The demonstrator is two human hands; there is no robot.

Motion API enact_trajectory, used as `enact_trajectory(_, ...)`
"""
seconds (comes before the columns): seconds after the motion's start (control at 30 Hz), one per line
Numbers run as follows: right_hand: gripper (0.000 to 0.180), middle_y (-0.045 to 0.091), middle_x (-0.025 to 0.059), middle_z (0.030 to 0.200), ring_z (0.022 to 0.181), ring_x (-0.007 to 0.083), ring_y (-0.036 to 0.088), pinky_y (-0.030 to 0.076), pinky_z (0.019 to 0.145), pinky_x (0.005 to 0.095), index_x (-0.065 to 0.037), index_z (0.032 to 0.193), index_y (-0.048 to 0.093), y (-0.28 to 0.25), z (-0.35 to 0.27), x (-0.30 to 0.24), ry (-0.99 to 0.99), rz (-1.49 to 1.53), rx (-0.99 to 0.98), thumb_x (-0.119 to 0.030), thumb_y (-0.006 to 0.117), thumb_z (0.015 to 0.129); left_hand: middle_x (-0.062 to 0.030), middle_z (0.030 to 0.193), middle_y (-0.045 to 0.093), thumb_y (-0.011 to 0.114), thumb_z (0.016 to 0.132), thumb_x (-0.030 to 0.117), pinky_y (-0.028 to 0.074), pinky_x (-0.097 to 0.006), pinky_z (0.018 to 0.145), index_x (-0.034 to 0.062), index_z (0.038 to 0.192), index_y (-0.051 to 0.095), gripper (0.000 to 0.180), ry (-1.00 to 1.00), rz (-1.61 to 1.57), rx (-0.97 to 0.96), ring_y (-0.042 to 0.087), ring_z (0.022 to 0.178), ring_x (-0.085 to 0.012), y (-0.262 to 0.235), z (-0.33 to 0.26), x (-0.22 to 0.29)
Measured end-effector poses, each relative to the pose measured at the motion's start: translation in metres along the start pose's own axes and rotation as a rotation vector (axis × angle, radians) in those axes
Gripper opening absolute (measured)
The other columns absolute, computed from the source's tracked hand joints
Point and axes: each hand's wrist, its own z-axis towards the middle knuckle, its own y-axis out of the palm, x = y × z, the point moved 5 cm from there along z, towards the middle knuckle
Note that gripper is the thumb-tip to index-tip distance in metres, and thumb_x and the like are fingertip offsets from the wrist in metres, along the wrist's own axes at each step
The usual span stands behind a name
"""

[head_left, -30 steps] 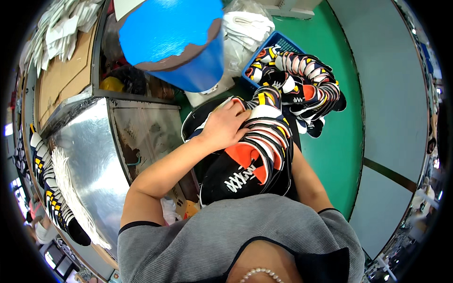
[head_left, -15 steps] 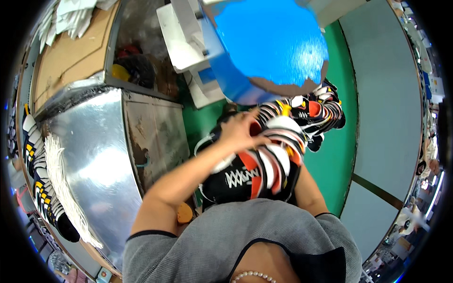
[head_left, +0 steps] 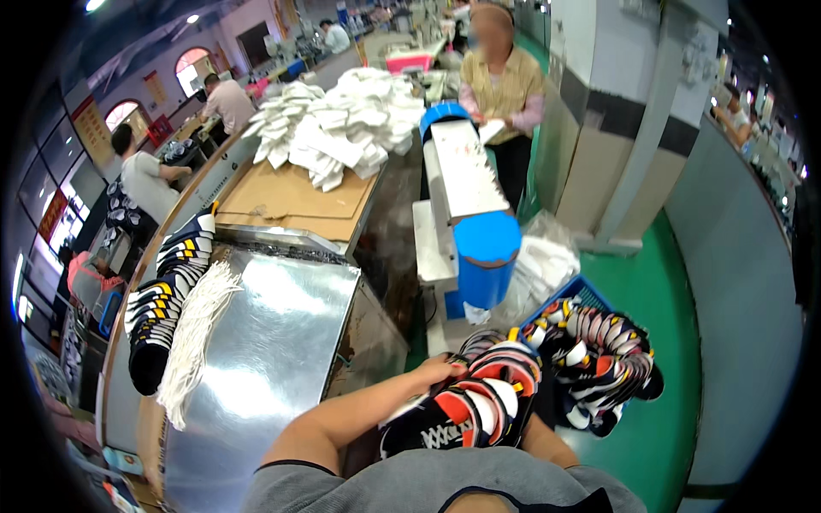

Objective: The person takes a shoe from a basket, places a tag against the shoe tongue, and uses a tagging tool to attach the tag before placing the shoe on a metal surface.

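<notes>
A nested stack of black shoe uppers (head_left: 479, 395) with white laces, orange-red parts and white and pink linings is held close against my body. At its far left side, my left hand (head_left: 440, 369) has its fingers closed around the edge of the uppers. My right forearm (head_left: 547, 441) runs up along the stack's right side, but the hand itself is hidden behind the uppers. Just beyond to the right, more nested shoe uppers (head_left: 607, 342) fill a blue plastic basket (head_left: 590, 295).
A metal-topped table (head_left: 265, 342) stands at left, bearing a bundle of white laces (head_left: 201, 333) and a row of shoe uppers (head_left: 171, 295). Ahead are a blue-and-white machine (head_left: 483, 274) and a pile of white pieces (head_left: 342, 124). A co-worker (head_left: 503, 94) stands beyond the machine; a grey partition (head_left: 727, 299) borders the right.
The view has tilted up, showing more of the room. My left hand, spread over the stack before, is now closed at its far left edge.
</notes>
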Motion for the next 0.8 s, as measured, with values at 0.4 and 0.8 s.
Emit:
enact_trajectory(0.4, 0.054, 0.059, 0.0132, 0.116, 0.105, 0.0226, 0.059, 0.047, 0.092, 0.0358, -0.003, 0.128, 0.046, -0.029, 0.009, 0.008, -0.013, -0.136, -0.063, -0.046, 0.041, 0.096, -0.0139, 0.104, 0.066, 0.059, 0.078, 0.060, 0.046, -0.036, 0.082, 0.0074, 0.105, 0.069, 0.060, 0.011, 0.987, 0.044, 0.062, 0.095, -0.0252, 0.057, -0.009, 0.034)
enact_trajectory(0.8, 0.051, 0.055, 0.0106, 0.125, 0.115, 0.0223, 0.052, 0.040, 0.100, 0.0375, -0.008, 0.134, 0.043, -0.036, -0.030, -0.064, -0.099, 0.128, -0.356, -0.044, 0.040, 0.097, -0.0159, 0.114, 0.062, 0.058, 0.082, 0.053, 0.043, -0.038, 0.091, 0.0124, 0.112, 0.066, 0.051, 0.103, 0.958, -0.239, 0.059, 0.103, -0.0257, 0.001, 0.074, -0.025)
